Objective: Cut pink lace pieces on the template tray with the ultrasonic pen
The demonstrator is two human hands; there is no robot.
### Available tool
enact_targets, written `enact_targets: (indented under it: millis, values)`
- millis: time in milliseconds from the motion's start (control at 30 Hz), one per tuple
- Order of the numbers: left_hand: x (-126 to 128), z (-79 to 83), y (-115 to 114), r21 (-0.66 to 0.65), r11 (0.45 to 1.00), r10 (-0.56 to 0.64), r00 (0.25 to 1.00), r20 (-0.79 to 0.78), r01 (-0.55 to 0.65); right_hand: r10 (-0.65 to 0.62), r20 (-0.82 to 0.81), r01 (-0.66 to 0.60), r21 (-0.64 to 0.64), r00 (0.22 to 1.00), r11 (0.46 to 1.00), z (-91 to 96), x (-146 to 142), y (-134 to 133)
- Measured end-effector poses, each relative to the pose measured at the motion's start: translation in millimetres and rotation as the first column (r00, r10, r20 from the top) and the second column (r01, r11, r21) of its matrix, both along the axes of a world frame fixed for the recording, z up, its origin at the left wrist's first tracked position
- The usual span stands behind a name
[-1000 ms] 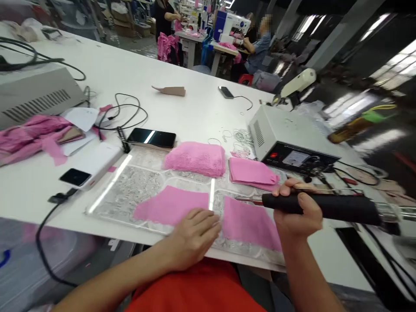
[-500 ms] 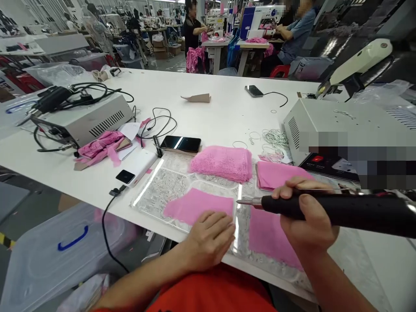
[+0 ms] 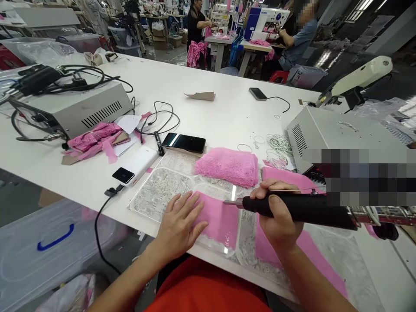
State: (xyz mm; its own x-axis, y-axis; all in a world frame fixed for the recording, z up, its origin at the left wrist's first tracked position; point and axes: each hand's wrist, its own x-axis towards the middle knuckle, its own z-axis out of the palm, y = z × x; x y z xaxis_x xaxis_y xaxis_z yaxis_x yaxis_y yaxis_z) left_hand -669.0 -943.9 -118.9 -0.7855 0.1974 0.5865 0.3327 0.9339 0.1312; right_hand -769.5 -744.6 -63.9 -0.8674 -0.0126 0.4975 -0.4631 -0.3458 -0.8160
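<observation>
Left hand point(image 3: 182, 223): fingers splayed, gripping nothing, laid over 9 o'clock side of pink fabric piece point(image 3: 219, 221). Right hand point(image 3: 279, 214): fingers wrapped round black-handled tool point(image 3: 312, 210), metal tip point(image 3: 233, 202) at piece's 1 o'clock; whether touching, cannot tell. Piece flat on patterned mat point(image 3: 156, 193). From it: fluffy pink stack point(image 3: 227, 167) 12 o'clock; second pink piece point(image 3: 266, 247) 4 o'clock; black phone point(image 3: 183, 142) 11 o'clock; grey box point(image 3: 312, 134) 2 o'clock.

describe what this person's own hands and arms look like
The left hand and right hand are ungloved, with no ring, watch or bracelet showing. Both forearms are bare, no sleeves in view; a red garment covers the body.
</observation>
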Motion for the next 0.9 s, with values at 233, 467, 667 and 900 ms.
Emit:
enact_targets:
  millis: [233,467,667,900]
  values:
    - [-0.9,-6.3,-3.4,0.046,0.999,0.003,1.000,0.017,-0.004,-0.002,0.004,0.002,0.015,1.000,1.000,-0.2,-0.1,-2.9]
    - [-0.8,-11.5,-5.2,0.077,0.997,0.003,0.999,0.036,-0.006,0.010,-0.009,-0.010,0.065,1.000,0.998,2.8,-0.5,-3.3]
    - [-0.4,-12.6,-5.4,0.106,0.994,-0.005,1.000,0.022,0.003,0.011,-0.034,-0.011,0.003,0.999,1.000,5.7,-0.3,-12.6]
    - [0.4,-11.5,-5.4,0.112,0.994,0.006,1.000,0.024,-0.008,0.063,-0.036,-0.063,0.023,0.997,0.998,4.7,-0.7,-27.6]
